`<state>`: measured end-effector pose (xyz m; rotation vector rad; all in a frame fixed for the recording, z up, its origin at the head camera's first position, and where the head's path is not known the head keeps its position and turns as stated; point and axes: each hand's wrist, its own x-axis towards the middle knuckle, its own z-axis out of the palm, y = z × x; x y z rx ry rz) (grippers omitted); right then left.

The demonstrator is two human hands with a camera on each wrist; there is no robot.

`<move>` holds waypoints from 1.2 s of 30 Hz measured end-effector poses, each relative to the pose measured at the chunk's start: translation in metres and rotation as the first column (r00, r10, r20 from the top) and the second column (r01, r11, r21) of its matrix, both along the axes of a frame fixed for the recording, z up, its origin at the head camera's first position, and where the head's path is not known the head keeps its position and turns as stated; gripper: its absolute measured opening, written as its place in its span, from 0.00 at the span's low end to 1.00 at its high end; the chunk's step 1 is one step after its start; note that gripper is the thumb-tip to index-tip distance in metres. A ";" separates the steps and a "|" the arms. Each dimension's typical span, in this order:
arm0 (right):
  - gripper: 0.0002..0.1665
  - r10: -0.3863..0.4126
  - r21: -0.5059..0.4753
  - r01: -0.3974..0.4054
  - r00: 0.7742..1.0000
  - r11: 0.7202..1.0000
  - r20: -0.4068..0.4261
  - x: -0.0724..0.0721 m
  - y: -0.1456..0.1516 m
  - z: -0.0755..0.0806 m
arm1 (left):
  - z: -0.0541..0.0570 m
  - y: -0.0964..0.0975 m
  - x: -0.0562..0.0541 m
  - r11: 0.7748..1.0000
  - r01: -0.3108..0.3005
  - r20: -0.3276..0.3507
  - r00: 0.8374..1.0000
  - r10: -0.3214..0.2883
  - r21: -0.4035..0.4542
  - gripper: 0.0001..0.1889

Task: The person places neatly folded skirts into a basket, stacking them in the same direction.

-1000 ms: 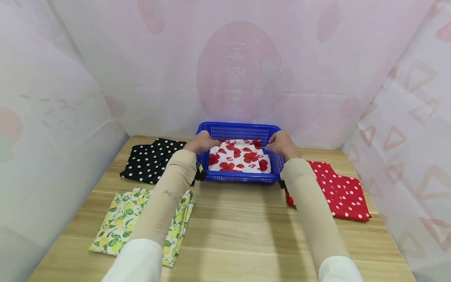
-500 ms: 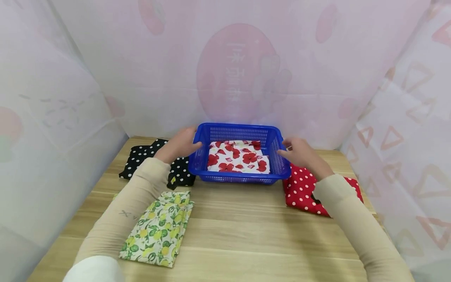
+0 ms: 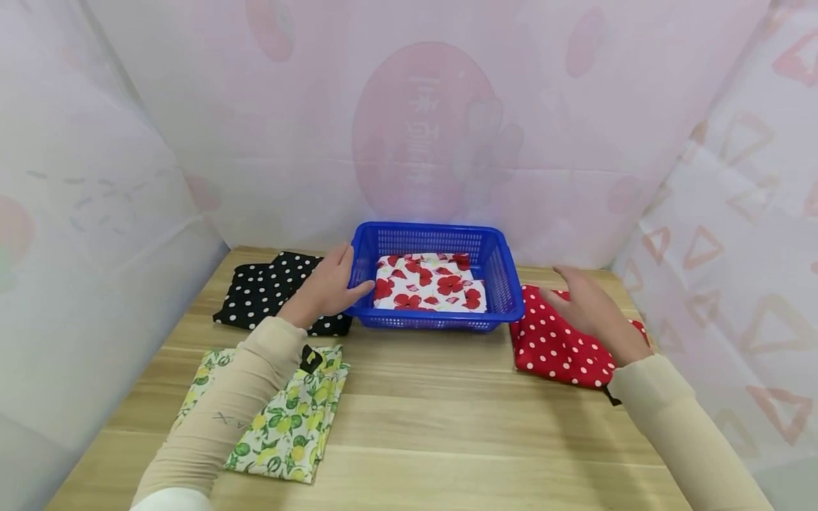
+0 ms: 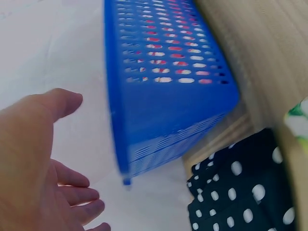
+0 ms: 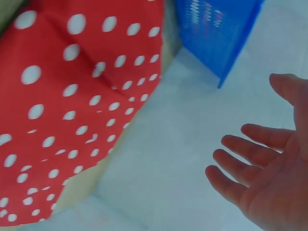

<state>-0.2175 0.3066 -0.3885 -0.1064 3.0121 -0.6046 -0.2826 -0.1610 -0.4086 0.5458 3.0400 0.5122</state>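
Note:
A blue plastic basket [image 3: 434, 321] stands at the back of the table, and a folded white cloth with red flowers [image 3: 427, 284] lies inside it. My left hand [image 3: 327, 285] is at the basket's left end, fingers extended and thumb toward the rim, holding nothing. In the left wrist view its fingers are spread beside the basket wall [image 4: 168, 108]. To the right of the basket, my right hand [image 3: 586, 304] hovers over a red cloth with white dots [image 3: 552, 348]. The right wrist view shows its fingers spread and nothing in the palm.
A folded black cloth with white dots [image 3: 258, 294] lies left of the basket. Nearer the front left is a lemon-print cloth [image 3: 281, 433], partly under my left forearm. White printed sheeting [image 3: 287, 177] encloses the wooden table [image 3: 434, 426] at the back and sides.
Both hands have come out of the basket and moved apart. The left hand is now beside its left end, the right farther right over the red cloth. The flowered cloth stays inside.

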 end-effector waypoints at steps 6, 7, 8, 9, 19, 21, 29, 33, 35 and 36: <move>0.55 -0.035 0.046 0.035 0.999 0.998 0.007 0.003 0.017 -0.025 | -0.022 0.007 -0.007 0.999 -0.041 -0.027 0.999 0.041 -0.003 0.55; 0.55 -0.043 0.054 0.042 0.999 0.998 0.010 0.004 0.019 -0.029 | -0.026 0.008 -0.008 0.999 -0.045 -0.023 0.999 0.045 -0.006 0.55; 0.56 -0.047 0.058 0.046 0.999 0.997 0.011 0.005 0.022 -0.033 | -0.029 0.009 -0.009 0.999 -0.050 -0.016 0.999 0.050 -0.008 0.56; 0.57 -0.050 0.063 0.049 0.999 0.997 0.009 0.006 0.024 -0.037 | -0.031 0.010 -0.009 0.998 -0.056 -0.005 0.998 0.056 -0.010 0.56; 0.63 -0.071 0.143 0.063 0.996 0.988 0.049 0.016 0.046 -0.070 | -0.039 0.013 -0.013 0.996 -0.083 0.051 0.995 0.085 -0.041 0.59; 0.66 -0.084 0.152 0.071 0.993 0.986 0.081 0.015 0.050 -0.077 | -0.040 0.014 -0.014 0.996 -0.079 0.053 0.995 0.081 -0.047 0.59; 0.71 -0.111 0.165 0.082 0.978 0.983 0.175 0.007 0.056 -0.100 | -0.040 0.013 -0.011 0.996 -0.082 0.063 0.994 0.084 -0.041 0.61; 0.72 -0.122 0.150 0.088 0.964 0.985 0.235 0.006 0.059 -0.110 | -0.041 0.015 -0.010 0.996 -0.083 0.083 0.993 0.086 -0.032 0.62; 0.72 -0.124 0.137 0.091 0.959 0.986 0.257 0.006 0.058 -0.113 | -0.042 0.014 -0.010 0.996 -0.086 0.090 0.992 0.087 -0.022 0.61; 0.72 -0.124 0.132 0.091 0.957 0.987 0.264 0.005 0.058 -0.114 | -0.042 0.014 -0.010 0.996 -0.087 0.094 0.992 0.088 -0.016 0.61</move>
